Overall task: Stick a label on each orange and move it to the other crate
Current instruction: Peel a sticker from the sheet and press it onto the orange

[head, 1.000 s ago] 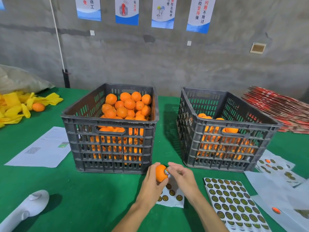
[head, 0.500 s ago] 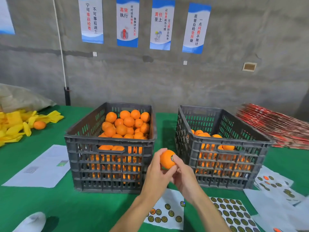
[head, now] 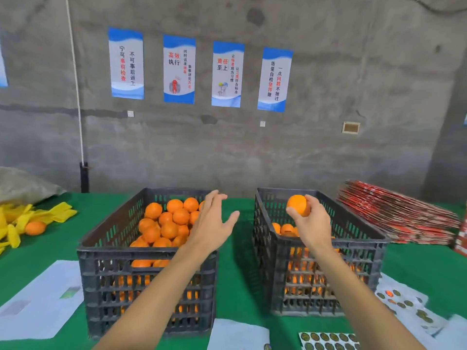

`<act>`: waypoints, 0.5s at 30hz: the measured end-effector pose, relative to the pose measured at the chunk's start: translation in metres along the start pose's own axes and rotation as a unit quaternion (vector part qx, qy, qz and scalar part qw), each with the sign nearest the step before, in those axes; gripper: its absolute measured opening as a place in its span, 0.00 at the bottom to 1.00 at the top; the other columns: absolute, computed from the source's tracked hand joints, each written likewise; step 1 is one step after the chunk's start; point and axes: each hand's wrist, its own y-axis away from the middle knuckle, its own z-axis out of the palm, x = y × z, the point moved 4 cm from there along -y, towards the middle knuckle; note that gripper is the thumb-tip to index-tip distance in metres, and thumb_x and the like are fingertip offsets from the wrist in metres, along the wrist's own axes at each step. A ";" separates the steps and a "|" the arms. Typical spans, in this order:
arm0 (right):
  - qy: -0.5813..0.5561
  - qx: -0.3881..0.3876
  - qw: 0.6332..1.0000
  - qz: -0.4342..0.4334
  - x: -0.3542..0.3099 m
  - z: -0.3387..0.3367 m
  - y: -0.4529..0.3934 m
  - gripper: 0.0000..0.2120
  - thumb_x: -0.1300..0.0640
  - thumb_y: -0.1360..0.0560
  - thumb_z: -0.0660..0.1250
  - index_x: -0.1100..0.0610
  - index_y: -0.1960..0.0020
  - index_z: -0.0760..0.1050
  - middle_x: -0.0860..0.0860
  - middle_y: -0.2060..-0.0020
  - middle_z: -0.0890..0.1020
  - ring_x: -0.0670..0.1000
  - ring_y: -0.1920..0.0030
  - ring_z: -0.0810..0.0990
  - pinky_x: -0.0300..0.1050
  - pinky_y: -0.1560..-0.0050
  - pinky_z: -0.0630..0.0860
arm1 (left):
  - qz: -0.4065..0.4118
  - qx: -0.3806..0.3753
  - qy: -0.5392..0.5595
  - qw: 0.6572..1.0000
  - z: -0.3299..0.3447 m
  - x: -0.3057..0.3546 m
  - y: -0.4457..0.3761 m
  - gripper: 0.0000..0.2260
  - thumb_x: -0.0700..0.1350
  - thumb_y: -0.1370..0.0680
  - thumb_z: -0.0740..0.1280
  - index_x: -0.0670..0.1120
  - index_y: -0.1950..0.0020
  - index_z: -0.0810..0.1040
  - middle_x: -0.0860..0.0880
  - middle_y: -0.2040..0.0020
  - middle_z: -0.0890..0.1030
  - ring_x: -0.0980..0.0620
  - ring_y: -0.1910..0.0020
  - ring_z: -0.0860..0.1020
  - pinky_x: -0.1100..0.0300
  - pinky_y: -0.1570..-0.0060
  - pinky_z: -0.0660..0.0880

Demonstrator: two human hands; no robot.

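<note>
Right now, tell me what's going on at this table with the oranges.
A person is labelling oranges and shifting them between two grey crates on a green table. The right hand holds an orange above the right crate, which is part filled. The left hand is open and empty, reaching over the left crate, which is heaped with oranges. Sticker sheets lie in front.

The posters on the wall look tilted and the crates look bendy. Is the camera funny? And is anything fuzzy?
Head view: it is a wide-angle lens, so the posters lean outward and the crates' edges splay. Both hands are slightly smeared, the left hand and the right hand gripping the orange. Light is soft and even; the right crate casts only a faint shadow on the green table.
</note>
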 end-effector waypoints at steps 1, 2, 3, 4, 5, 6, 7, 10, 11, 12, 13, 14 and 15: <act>0.044 0.000 0.999 -0.001 0.009 -0.001 -0.005 0.31 0.45 0.22 0.72 0.54 0.24 0.68 0.55 0.33 0.76 0.59 0.31 0.72 0.60 0.36 0.73 | -0.015 -0.003 -0.017 1.000 -0.006 -0.013 -0.003 0.24 0.55 0.18 0.67 0.47 0.26 0.68 0.46 0.20 0.61 0.48 0.20 0.59 0.53 0.24 0.60; 0.077 -0.001 0.997 0.000 0.016 -0.001 -0.009 0.31 0.46 0.22 0.71 0.53 0.23 0.67 0.56 0.32 0.76 0.60 0.30 0.70 0.60 0.37 0.73 | -0.030 -0.004 -0.031 0.999 -0.012 -0.025 -0.005 0.23 0.54 0.18 0.68 0.46 0.27 0.70 0.45 0.21 0.63 0.47 0.21 0.60 0.51 0.24 0.61; 0.096 0.000 0.995 0.004 0.023 0.001 -0.011 0.30 0.47 0.22 0.71 0.53 0.23 0.68 0.56 0.32 0.76 0.60 0.30 0.69 0.60 0.38 0.74 | -0.042 -0.004 -0.043 0.998 -0.018 -0.037 -0.007 0.22 0.53 0.19 0.68 0.46 0.28 0.71 0.45 0.22 0.65 0.46 0.22 0.62 0.50 0.25 0.64; 0.107 0.002 0.994 0.009 0.027 0.002 -0.013 0.29 0.48 0.21 0.71 0.54 0.24 0.68 0.56 0.33 0.78 0.60 0.30 0.69 0.60 0.39 0.74 | -0.051 -0.003 -0.055 0.997 -0.023 -0.048 -0.008 0.22 0.53 0.19 0.68 0.45 0.29 0.71 0.44 0.25 0.67 0.45 0.23 0.65 0.50 0.27 0.66; 0.113 0.007 0.994 0.013 0.030 0.005 -0.013 0.27 0.49 0.21 0.70 0.55 0.25 0.70 0.56 0.34 0.79 0.60 0.30 0.69 0.60 0.39 0.74 | -0.059 -0.002 -0.068 0.996 -0.029 -0.058 -0.009 0.22 0.53 0.19 0.69 0.44 0.29 0.72 0.44 0.27 0.69 0.45 0.25 0.67 0.50 0.29 0.67; 0.118 0.013 0.993 0.013 0.030 0.008 -0.013 0.24 0.51 0.20 0.69 0.56 0.26 0.72 0.56 0.34 0.79 0.60 0.30 0.69 0.60 0.38 0.74 | -0.072 -0.004 -0.081 0.994 -0.034 -0.068 -0.011 0.23 0.53 0.20 0.70 0.44 0.29 0.72 0.44 0.28 0.71 0.44 0.27 0.70 0.50 0.30 0.69; 0.127 0.019 0.992 0.003 0.029 0.012 -0.012 0.21 0.53 0.20 0.68 0.57 0.28 0.74 0.56 0.35 0.80 0.59 0.30 0.70 0.59 0.37 0.74 | -0.092 -0.015 -0.093 0.991 -0.040 -0.079 -0.012 0.24 0.53 0.20 0.70 0.43 0.28 0.72 0.44 0.29 0.71 0.44 0.29 0.71 0.50 0.32 0.70; 0.130 0.026 0.989 -0.061 0.011 0.034 -0.006 0.14 0.57 0.20 0.68 0.57 0.35 0.79 0.55 0.40 0.83 0.58 0.32 0.73 0.57 0.37 0.74 | -0.159 -0.107 -0.161 0.968 -0.053 -0.110 -0.013 0.24 0.55 0.20 0.70 0.44 0.30 0.73 0.43 0.32 0.76 0.43 0.35 0.76 0.52 0.41 0.74; 0.120 0.020 0.989 -0.083 0.002 0.043 -0.004 0.13 0.58 0.20 0.68 0.57 0.36 0.81 0.54 0.41 0.84 0.58 0.33 0.74 0.56 0.36 0.73 | -0.183 -0.155 -0.182 0.954 -0.056 -0.119 -0.012 0.23 0.55 0.20 0.70 0.44 0.31 0.74 0.43 0.33 0.77 0.43 0.36 0.77 0.53 0.43 0.74; 0.109 0.009 0.989 -0.102 -0.007 0.053 -0.002 0.12 0.58 0.20 0.68 0.57 0.37 0.81 0.54 0.41 0.84 0.58 0.34 0.75 0.56 0.36 0.73 | -0.208 -0.207 -0.199 0.935 -0.058 -0.128 -0.009 0.22 0.55 0.20 0.70 0.43 0.32 0.75 0.43 0.34 0.78 0.43 0.37 0.77 0.53 0.43 0.73; 0.094 -0.007 0.989 -0.115 -0.017 0.064 0.000 0.12 0.58 0.20 0.68 0.57 0.38 0.82 0.54 0.41 0.84 0.58 0.34 0.75 0.55 0.35 0.73 | -0.231 -0.257 -0.213 0.914 -0.059 -0.137 -0.007 0.22 0.54 0.20 0.71 0.41 0.33 0.76 0.42 0.35 0.79 0.42 0.37 0.77 0.53 0.42 0.74; 0.075 -0.024 0.990 -0.121 -0.027 0.075 0.001 0.12 0.57 0.19 0.67 0.57 0.38 0.82 0.54 0.41 0.84 0.58 0.34 0.75 0.55 0.35 0.73 | -0.255 -0.306 -0.227 0.889 -0.059 -0.145 -0.004 0.22 0.53 0.20 0.70 0.39 0.33 0.77 0.40 0.35 0.80 0.39 0.37 0.78 0.52 0.41 0.74; 0.056 -0.040 0.990 -0.121 -0.036 0.085 0.002 0.12 0.56 0.19 0.67 0.57 0.38 0.82 0.54 0.41 0.84 0.58 0.34 0.75 0.55 0.36 0.73 | -0.270 -0.349 -0.243 0.864 -0.059 -0.150 -0.001 0.21 0.51 0.19 0.69 0.37 0.33 0.77 0.38 0.36 0.79 0.37 0.38 0.78 0.50 0.39 0.74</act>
